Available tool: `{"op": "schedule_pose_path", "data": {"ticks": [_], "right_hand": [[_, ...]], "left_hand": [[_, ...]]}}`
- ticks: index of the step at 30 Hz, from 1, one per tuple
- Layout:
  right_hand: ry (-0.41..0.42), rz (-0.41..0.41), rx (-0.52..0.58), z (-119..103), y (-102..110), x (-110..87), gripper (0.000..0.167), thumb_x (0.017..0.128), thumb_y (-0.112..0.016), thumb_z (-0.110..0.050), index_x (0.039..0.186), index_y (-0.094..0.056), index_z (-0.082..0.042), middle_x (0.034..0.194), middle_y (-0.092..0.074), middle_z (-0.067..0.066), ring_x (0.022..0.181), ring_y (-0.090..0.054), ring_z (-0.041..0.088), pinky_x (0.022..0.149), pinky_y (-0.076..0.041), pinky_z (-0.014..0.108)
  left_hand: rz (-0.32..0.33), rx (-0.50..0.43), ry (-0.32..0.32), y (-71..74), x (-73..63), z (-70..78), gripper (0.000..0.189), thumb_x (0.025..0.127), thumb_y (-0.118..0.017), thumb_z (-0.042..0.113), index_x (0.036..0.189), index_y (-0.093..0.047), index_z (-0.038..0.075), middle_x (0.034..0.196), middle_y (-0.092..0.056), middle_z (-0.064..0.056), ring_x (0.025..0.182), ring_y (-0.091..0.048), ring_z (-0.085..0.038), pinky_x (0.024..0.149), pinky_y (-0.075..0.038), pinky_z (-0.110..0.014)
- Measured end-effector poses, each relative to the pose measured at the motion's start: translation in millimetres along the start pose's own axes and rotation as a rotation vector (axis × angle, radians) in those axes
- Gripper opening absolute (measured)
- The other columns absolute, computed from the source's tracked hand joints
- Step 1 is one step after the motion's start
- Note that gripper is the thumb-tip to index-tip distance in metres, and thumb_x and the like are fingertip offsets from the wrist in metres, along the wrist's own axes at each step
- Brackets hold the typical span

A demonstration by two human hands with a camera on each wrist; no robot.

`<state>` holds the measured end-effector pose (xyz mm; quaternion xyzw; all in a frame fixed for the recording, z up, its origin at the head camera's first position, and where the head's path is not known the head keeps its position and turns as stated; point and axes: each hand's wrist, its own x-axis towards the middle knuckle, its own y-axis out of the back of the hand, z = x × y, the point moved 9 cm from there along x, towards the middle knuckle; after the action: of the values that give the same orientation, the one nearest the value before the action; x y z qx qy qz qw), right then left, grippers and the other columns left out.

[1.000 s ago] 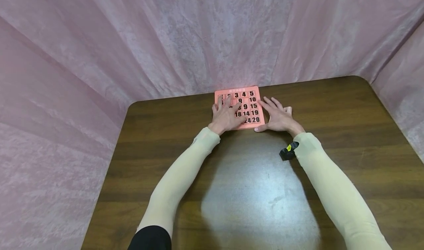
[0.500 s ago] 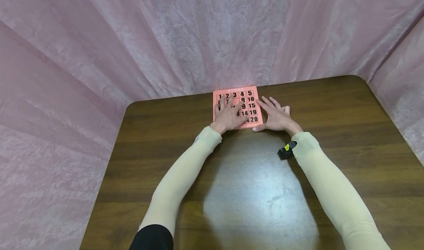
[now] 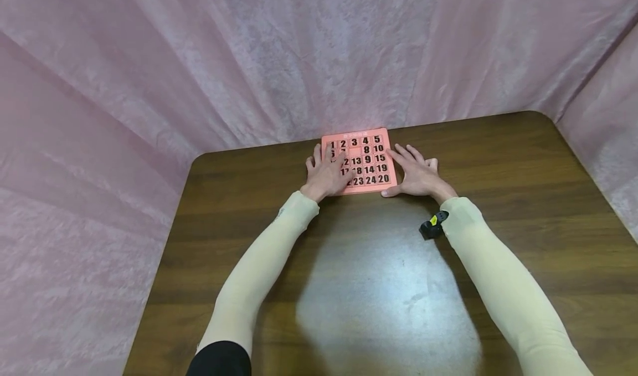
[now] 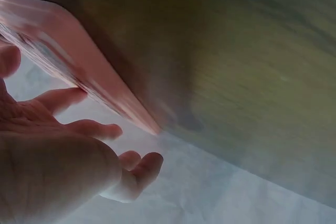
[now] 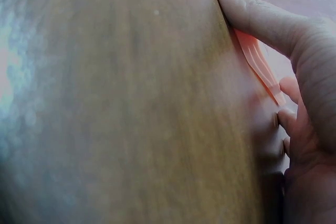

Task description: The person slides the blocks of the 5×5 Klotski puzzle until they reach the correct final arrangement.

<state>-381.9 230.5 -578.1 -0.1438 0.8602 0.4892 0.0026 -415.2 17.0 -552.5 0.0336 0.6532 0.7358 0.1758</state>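
A pink number sliding puzzle [image 3: 370, 189] lies flat at the table's far edge. One tile-sized gap shows in its second row, between the 7 and the 8. My left hand [image 3: 324, 176] spreads over its left columns, fingers apart and hiding several tiles; the index fingertip is near the 7. In the left wrist view, fingers reach over the frame's edge, with the tile faces hardly visible. My right hand [image 3: 420, 178] rests against the right side, thumb at the near right corner and index fingertip by the right edge. In the right wrist view, the thumb [image 5: 262, 18] touches the frame.
The brown wooden table [image 3: 239, 210] extends toward me and to both sides. A pink curtain [image 3: 309, 60] hangs right behind its far edge. A black device [image 3: 432, 226] with a yellow mark sits at my right wrist. Light glares off the middle of the table.
The 8 tile slid rightward into the fourth column between the first two frames. Since then my left hand has shifted left, uncovering more middle tiles. The right hand stays at the puzzle's right side.
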Motion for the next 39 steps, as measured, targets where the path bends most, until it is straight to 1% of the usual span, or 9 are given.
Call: {"op": "schedule_pose_path", "data": {"ticks": [3, 5, 10, 15, 21, 27, 34, 39], "right_hand": [[-0.001, -0.006, -0.001, 1, 0, 0.4, 0.126, 0.081, -0.091, -0.056, 0.177, -0.017, -0.023, 0.187, -0.006, 0.01, 0.172, -0.001, 0.04, 0.107, -0.023, 0.064], [-0.004, -0.008, -0.004, 1, 0, 0.5, 0.127, 0.081, -0.091, -0.057, 0.177, -0.016, -0.024, 0.187, -0.006, 0.009, 0.172, -0.001, 0.04, 0.107, -0.023, 0.064], [-0.007, -0.003, -0.009, 1, 0, 1.1, 0.127, 0.08, -0.091, -0.057, 0.177, -0.017, -0.024, 0.187, -0.006, 0.009, 0.172, -0.001, 0.04, 0.106, -0.023, 0.063], [-0.004, -0.002, -0.014, 2, -1, 1.6, 0.126, 0.081, -0.091, -0.057, 0.177, -0.017, -0.023, 0.187, -0.007, 0.01, 0.172, -0.002, 0.04, 0.106, -0.024, 0.064], [-0.001, 0.0, -0.018, 2, 0, 1.5, 0.126, 0.081, -0.09, -0.057, 0.177, -0.017, -0.023, 0.187, -0.007, 0.01, 0.172, -0.002, 0.041, 0.106, -0.024, 0.064], [0.009, 0.011, 0.008, -1, 0, 0.5, 0.128, 0.077, -0.092, -0.057, 0.177, -0.019, -0.023, 0.187, -0.008, 0.01, 0.172, -0.002, 0.041, 0.107, -0.023, 0.065], [0.002, 0.007, -0.005, -1, 1, 0.2, 0.128, 0.078, -0.092, -0.056, 0.177, -0.018, -0.023, 0.187, -0.007, 0.01, 0.172, -0.002, 0.041, 0.106, -0.023, 0.065], [0.001, 0.01, -0.013, -1, 2, -1.4, 0.128, 0.078, -0.092, -0.057, 0.177, -0.018, -0.023, 0.187, -0.007, 0.009, 0.172, -0.003, 0.04, 0.106, -0.024, 0.064]], "left_hand": [[0.005, -0.004, 0.012, 1.6, 0.4, -4.5, 0.071, 0.111, -0.045, 0.061, 0.174, -0.033, 0.029, 0.186, -0.01, -0.013, 0.172, 0.001, -0.045, 0.133, -0.016, -0.07], [0.003, -0.006, 0.007, 1.9, 0.7, -4.3, 0.071, 0.111, -0.046, 0.061, 0.173, -0.034, 0.029, 0.186, -0.011, -0.013, 0.172, 0.0, -0.046, 0.133, -0.016, -0.07], [0.004, -0.008, -0.027, 3.3, 1.3, 4.0, 0.072, 0.109, -0.048, 0.062, 0.172, -0.037, 0.029, 0.186, -0.013, -0.013, 0.172, -0.001, -0.046, 0.132, -0.017, -0.07], [0.001, 0.001, -0.036, 2.5, 2.4, 12.4, 0.072, 0.109, -0.047, 0.063, 0.172, -0.036, 0.031, 0.186, -0.013, -0.013, 0.172, -0.001, -0.045, 0.132, -0.019, -0.068], [0.011, -0.031, -0.049, 0.7, 5.5, 18.6, 0.07, 0.109, -0.048, 0.062, 0.172, -0.037, 0.033, 0.186, -0.015, -0.013, 0.172, -0.002, -0.045, 0.131, -0.019, -0.07], [-0.004, -0.053, -0.048, -2.0, 7.7, 20.8, 0.069, 0.109, -0.049, 0.061, 0.172, -0.036, 0.034, 0.186, -0.015, -0.013, 0.171, -0.002, -0.048, 0.131, -0.018, -0.07], [-0.006, -0.075, -0.056, -2.5, 9.5, 22.0, 0.068, 0.11, -0.05, 0.059, 0.172, -0.037, 0.032, 0.185, -0.015, -0.012, 0.171, -0.001, -0.048, 0.131, -0.018, -0.072], [-0.007, -0.062, -0.049, -3.9, 10.0, 22.3, 0.068, 0.11, -0.048, 0.06, 0.172, -0.036, 0.034, 0.186, -0.012, -0.011, 0.172, 0.0, -0.048, 0.132, -0.018, -0.071]]}}
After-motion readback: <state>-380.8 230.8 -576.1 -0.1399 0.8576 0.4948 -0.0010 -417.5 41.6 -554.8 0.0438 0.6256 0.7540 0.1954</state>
